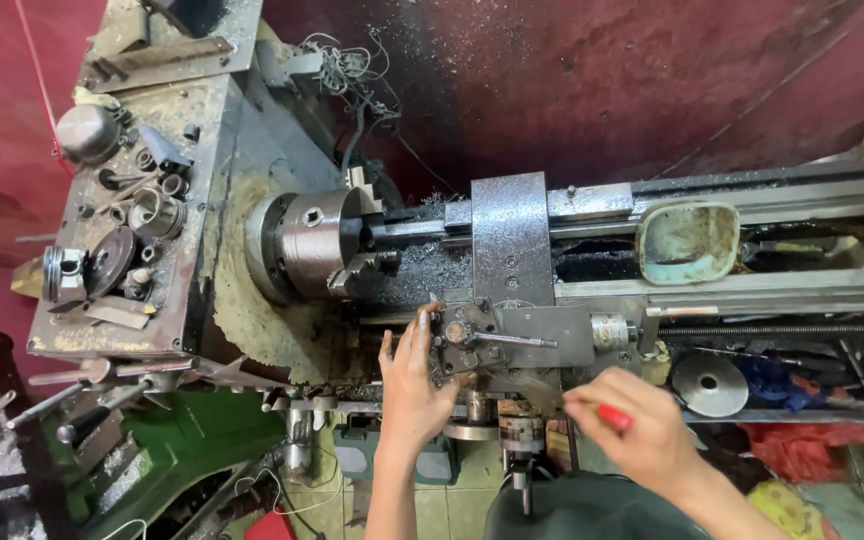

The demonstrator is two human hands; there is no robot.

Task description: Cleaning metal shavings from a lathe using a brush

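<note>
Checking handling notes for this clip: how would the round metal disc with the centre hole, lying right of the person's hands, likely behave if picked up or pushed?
The metal disc looks solid and thick, so probably rigid and heavy for its size. Lying flat, it should slide rather than roll when pushed. Its shiny face and the oily, chip-strewn lathe around it suggest a slippery grip.

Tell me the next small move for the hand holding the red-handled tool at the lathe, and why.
Probably bring the right hand with the red-handled tool up and left to the tool post. The left hand already rests against the post, as if steadying it, while the tool sits short of it, below the carriage, touching no part.
</note>
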